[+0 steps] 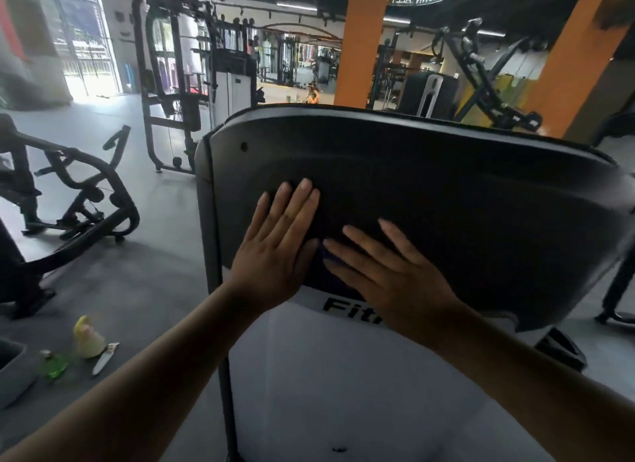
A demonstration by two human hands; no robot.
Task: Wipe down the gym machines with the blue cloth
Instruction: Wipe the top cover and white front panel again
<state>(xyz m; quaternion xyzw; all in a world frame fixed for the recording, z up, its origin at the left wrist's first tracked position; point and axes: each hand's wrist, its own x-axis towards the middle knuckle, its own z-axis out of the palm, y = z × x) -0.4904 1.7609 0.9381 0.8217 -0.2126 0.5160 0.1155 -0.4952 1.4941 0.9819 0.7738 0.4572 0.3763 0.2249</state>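
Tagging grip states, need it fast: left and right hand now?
Left hand: open, fingers straight, flat on the dark machine panel.
Right hand: open, fingers straight, flat against the blue cloth on the panel.

matt dark plastic cover (429,186), smooth white panel (343,375)

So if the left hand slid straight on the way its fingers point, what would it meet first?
The left hand lies flat on the dark curved plastic machine panel; ahead is bare panel, then probably its raised top rim.
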